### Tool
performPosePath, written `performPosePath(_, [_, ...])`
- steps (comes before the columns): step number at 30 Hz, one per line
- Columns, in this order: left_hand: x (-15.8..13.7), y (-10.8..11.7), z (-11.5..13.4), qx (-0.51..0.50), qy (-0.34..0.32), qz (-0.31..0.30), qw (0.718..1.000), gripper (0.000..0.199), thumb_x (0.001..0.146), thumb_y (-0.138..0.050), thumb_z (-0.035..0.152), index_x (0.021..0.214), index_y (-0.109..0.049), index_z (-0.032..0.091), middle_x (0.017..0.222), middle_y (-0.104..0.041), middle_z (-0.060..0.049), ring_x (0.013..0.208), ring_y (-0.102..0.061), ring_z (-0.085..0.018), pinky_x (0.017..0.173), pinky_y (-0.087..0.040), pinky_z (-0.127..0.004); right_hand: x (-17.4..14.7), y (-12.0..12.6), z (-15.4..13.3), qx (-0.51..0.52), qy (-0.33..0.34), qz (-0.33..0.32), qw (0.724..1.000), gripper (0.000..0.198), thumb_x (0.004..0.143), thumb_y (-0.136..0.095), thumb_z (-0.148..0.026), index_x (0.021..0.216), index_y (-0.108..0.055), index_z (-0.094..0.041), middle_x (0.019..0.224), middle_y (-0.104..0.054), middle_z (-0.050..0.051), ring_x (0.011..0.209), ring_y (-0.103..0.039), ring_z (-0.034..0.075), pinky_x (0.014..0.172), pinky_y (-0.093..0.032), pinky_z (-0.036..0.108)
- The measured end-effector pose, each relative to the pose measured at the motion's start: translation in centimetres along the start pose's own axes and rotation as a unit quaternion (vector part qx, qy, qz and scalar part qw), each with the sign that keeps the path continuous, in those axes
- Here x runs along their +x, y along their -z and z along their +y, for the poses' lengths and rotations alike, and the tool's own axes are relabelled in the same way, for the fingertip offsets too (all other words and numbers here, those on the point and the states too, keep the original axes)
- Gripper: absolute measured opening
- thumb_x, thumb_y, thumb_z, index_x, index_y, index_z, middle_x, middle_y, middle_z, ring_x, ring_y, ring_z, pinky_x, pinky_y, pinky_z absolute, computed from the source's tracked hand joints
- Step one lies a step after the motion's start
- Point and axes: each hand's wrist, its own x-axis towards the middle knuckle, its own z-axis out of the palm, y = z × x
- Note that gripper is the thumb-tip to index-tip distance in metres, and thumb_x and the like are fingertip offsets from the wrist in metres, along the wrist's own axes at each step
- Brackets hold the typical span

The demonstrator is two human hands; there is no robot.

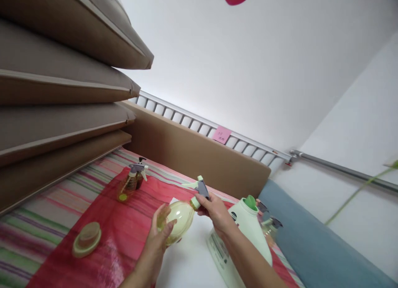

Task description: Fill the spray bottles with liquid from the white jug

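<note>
One yellowish spray bottle [180, 222], tilted, above a white surface [188, 265]. Left hand [159, 231]: fingers curled round its rounded body. Right hand [214, 211]: fingers pinched on the sprayer head [202, 188]. Pale green jug [256, 234] beside and partly behind right forearm. Further left, red cloth [120, 226] bearing a round tub-like piece [87, 239].
</note>
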Motion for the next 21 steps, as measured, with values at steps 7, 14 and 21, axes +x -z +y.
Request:
performPosePath(7, [-2.3,-0.5,1.9,-0.034,0.037,-0.060,0.997,0.052,0.068,-0.063,0.050,0.113,-0.050,0.025,0.119,-0.055,-0.012,0.094,-0.060,-0.027,0.054,-0.049,-0.028,-3.2,0.3,-2.1,0.044,0.063,-0.078,0.994,0.037,0.061,-0.074,-0.036,0.090,-0.064,-0.018,0.081,-0.064,0.002,0.074,-0.056,0.017,0.066,-0.045,0.030])
performPosePath(14, [-1.5,-0.2,2.8,0.046,-0.176,0.053,0.982,0.062,0.058,-0.076,0.035,0.113,-0.049,0.024,0.112,-0.058,-0.008,0.103,-0.056,-0.027,0.081,-0.048,-0.034,-4.3,-2.7,1.5,0.240,-0.002,0.062,0.969,0.055,0.075,-0.060,-0.051,0.120,-0.047,-0.023,0.117,-0.057,0.009,0.105,-0.053,0.024,0.088,-0.041,0.040])
performPosePath(21, [-2.6,-0.2,1.4,0.076,-0.174,0.030,0.981,0.058,0.068,-0.068,0.040,0.118,-0.042,0.022,0.116,-0.057,-0.010,0.111,-0.053,-0.027,0.092,-0.041,-0.038,-6.0,-8.6,3.6,0.323,-0.032,-0.050,0.944,0.066,0.068,-0.072,-0.042,0.125,-0.040,-0.030,0.123,-0.056,0.006,0.110,-0.053,0.024,0.087,-0.043,0.041])
